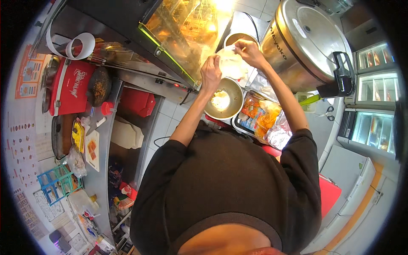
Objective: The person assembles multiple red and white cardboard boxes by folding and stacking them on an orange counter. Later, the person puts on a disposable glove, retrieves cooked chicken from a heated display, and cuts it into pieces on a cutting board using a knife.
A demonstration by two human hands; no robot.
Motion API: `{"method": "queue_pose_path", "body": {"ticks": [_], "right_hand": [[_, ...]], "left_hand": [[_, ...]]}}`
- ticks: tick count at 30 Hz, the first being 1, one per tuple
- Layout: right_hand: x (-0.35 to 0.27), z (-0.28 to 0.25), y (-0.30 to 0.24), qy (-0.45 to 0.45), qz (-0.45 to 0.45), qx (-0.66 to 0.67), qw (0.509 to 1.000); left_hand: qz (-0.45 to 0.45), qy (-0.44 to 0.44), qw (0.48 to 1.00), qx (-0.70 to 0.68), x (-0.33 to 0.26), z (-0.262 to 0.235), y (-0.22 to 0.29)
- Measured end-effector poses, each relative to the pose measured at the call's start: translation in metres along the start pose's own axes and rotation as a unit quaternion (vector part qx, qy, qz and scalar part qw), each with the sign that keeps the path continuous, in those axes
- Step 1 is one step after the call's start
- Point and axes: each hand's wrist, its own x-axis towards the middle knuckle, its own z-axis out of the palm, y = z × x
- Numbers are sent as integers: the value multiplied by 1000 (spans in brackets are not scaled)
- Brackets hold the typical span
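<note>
- Black shirt [238,174] nearest; beyond it, both hands up over the counter.
- Left hand [211,71] and right hand [250,53]: fingers closed in pinches on a pale bag [233,64], probably thin plastic.
- Bag sits between them, just beyond the metal bowl [235,97].
- Likely light, limp, slippery, easily torn; best held by opposite edges.
- Long axis seems to run away from the body; which end is the mouth, cannot tell.

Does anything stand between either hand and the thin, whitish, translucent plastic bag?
Nothing visible does: the left hand and right hand both have fingers on the plastic bag. The round metal bowl sits nearer the person's body, not between.
</note>
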Motion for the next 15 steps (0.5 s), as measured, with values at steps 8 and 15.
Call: {"method": "queue_pose_path", "body": {"ticks": [8, 15], "right_hand": [[3, -27, -45, 115, 57, 28, 991], [-6, -63, -44, -22, 24, 51, 998]], "left_hand": [[23, 11, 998, -59, 29, -4, 19], [-73, 11, 976, -206, 71, -20, 59]]}}
